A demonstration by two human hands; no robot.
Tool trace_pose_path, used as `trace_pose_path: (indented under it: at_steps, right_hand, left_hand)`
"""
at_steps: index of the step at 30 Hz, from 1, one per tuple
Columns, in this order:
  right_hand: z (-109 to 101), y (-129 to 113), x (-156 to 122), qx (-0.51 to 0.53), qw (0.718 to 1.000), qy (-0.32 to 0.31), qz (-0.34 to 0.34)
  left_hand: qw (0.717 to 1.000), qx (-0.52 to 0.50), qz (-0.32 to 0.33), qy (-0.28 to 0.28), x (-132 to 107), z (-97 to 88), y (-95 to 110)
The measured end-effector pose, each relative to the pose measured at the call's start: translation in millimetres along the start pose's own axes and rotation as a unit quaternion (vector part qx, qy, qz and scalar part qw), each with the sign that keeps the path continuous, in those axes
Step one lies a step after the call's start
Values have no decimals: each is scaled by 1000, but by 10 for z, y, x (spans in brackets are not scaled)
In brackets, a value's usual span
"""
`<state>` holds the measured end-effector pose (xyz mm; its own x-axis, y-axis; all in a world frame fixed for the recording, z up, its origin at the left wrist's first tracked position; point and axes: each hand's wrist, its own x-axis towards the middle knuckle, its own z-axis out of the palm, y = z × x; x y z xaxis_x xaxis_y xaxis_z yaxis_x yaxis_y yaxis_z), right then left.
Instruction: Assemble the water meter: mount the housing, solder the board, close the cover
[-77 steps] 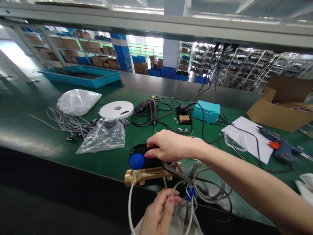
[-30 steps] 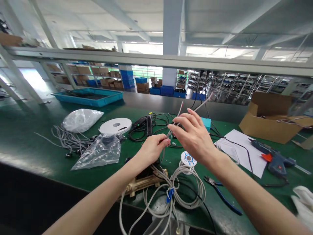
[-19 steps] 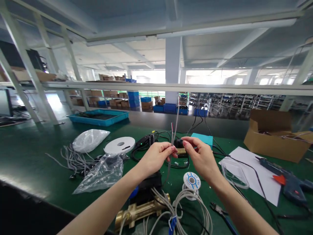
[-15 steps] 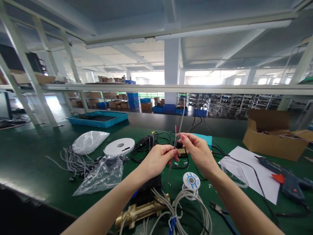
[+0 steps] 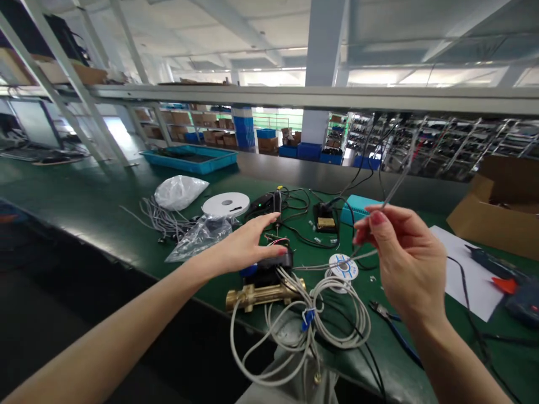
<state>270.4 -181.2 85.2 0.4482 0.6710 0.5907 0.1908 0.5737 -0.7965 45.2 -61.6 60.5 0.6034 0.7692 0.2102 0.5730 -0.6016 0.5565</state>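
Holding hand: we find the right hand (image 5: 410, 258) pinched, thumb against fingers, on a thin grey plastic-sheathed cable (image 5: 397, 184).
Left hand: we note the left hand (image 5: 236, 247) spread, thumb and forefinger well apart, gripping nothing we can see; whether the thumb touches the black plastic housing (image 5: 264, 275) we cannot tell.
Brass tubular body (image 5: 265, 295): lies on the green bench top, just beside the housing.
Coiled grey cable (image 5: 362, 325): bundled with a blue tie (image 5: 309, 318).
Progress: we judge the work partway; red shows near the held cable's upper end, suggesting sheath removed, and that end is joined to nothing visible. What is left we cannot determine.
Cable position: its upper length rises from the right fingertips, leaning right, clear of the bench and well apart from the left fingers.
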Motion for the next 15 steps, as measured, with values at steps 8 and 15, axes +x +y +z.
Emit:
trace_pose_path:
  at_steps: [8, 15]
  right_hand:
    - [98, 259, -633, -132, 983, -120, 33]
    - [108, 339, -748, -145, 985, -68, 67]
  left_hand:
    - [998, 38, -48, 0, -667, 267, -740]
    - [995, 70, -24, 69, -818, 473, -809]
